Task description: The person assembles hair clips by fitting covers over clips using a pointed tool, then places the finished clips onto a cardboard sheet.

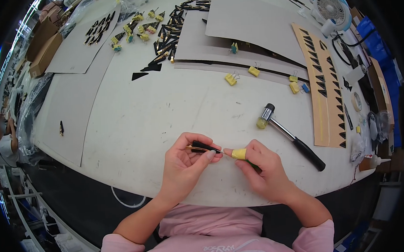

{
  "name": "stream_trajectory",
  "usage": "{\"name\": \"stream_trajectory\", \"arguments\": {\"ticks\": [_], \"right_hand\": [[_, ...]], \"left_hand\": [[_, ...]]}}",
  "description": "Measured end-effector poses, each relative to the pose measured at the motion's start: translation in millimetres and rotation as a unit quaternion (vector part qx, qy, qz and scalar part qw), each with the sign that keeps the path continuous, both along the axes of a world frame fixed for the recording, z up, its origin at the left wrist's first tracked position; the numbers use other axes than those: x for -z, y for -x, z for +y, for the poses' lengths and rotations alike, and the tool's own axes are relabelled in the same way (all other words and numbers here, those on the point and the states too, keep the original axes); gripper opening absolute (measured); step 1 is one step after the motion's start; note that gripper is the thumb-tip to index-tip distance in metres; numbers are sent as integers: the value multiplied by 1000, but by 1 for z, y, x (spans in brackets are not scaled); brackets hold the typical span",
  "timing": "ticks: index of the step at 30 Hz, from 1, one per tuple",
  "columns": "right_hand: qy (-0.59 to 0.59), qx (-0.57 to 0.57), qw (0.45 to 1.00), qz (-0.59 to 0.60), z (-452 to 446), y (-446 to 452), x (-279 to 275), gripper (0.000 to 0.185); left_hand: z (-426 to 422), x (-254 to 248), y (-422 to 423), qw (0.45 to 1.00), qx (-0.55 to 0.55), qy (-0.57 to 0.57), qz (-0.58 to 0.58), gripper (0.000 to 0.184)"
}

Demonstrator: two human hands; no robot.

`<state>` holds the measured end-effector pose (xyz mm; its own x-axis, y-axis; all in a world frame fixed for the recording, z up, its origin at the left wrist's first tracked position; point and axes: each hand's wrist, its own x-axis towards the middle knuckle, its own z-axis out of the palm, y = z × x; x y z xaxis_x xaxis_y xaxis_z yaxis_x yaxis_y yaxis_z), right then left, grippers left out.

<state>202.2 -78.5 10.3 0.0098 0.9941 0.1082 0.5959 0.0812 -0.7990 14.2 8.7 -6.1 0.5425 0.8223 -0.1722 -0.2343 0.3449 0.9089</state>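
Note:
My left hand point(180, 168) is closed round a small black pointed piece with a gold edge point(203, 146), its tip towards the right. My right hand point(268, 175) grips a slim tool with a dark green handle point(254, 167). Its thin metal end meets or nearly meets the tip of the black piece; I cannot tell whether they touch. Yellow tape point(239, 154) is wrapped round my right index finger. To the right of my hands lies a hammer point(283, 132) with a black grip.
Yellow binder clips point(231, 79) lie by grey boards point(251, 15). Behind are many black triangular pieces point(164, 40) and clipped pieces point(137, 27). A tan strip with black triangles point(322, 89) and a fan point(331, 8) stand at the right. A person point(6, 143) is at the far left.

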Motion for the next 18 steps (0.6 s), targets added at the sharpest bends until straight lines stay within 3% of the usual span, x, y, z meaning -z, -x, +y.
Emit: {"name": "stream_trajectory", "arguments": {"ticks": [4,8,10,17,18], "right_hand": [[36,11,995,90,1,3,-1,32],[5,25,995,98,1,6,2,28],[21,8,999,27,0,4,-6,27],[-7,-9,998,65,2,1,0,24],[78,21,982,168,2,1,-5,23]], "left_hand": [[0,-2,1,1000,2,1,5,22],[0,-3,1,1000,3,1,9,22],[1,-2,1,1000,4,0,5,23],[0,-2,1,1000,7,-2,-1,23],[0,-3,1,1000,7,-3,-1,23]]}}
